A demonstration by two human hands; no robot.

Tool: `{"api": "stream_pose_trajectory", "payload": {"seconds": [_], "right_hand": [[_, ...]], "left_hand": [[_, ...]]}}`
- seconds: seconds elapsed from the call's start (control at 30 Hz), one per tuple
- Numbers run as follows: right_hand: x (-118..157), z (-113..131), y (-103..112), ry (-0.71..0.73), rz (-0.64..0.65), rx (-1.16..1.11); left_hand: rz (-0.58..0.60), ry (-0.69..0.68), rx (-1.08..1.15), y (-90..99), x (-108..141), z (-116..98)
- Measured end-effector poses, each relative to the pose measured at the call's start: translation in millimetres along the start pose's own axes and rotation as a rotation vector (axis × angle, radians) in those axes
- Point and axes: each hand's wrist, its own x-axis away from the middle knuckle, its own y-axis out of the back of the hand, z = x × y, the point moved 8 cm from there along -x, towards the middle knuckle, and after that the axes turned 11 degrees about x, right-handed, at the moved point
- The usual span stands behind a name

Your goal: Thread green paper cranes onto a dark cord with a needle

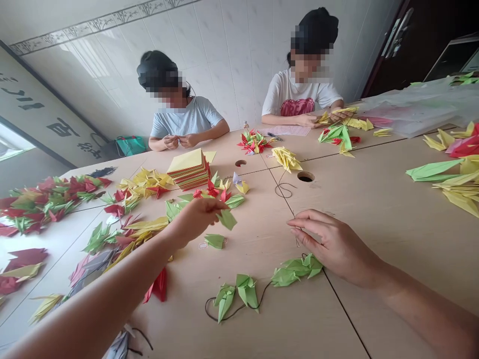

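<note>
My left hand (200, 219) is closed on a folded green paper crane (227, 219), held above the table. Below it another green paper crane (215, 241) lies flat. With thumb and fingertips pinched together, my right hand (337, 247) grips a thin dark cord (294, 214), whose very tip is too fine to make out. Under that hand, several green cranes sit threaded on the cord, a bunched group (288, 273) and two looser ones (247, 291) to its left. The cord (237, 312) curls round beneath these two.
A tall stack of coloured paper (189, 169) stands beyond my left hand. Heaps of folded cranes (48, 202) cover the left side. A yellow bundle (286, 159) lies near a round table hole (306, 176). Two people (187, 119) sit opposite, handling paper. More yellow cranes (462, 187) lie right.
</note>
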Motion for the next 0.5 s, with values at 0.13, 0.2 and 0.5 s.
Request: {"api": "stream_pose_trajectory", "payload": {"seconds": [0.13, 0.2, 0.5], "right_hand": [[0.9, 2.6, -2.9, 0.018, 0.003, 0.033], [1.5, 3.6, -3.4, 0.022, 0.006, 0.036], [7.2, 15.1, -15.6, 0.132, 0.143, 0.01]], "left_hand": [[0.06, 0.041, -0.043, 8.5, 43.4, 14.4], [-0.003, 0.046, -0.119, 14.9, 60.6, 13.5], [0.155, -0.07, -0.11, -31.6, 115.9, -26.7]]}}
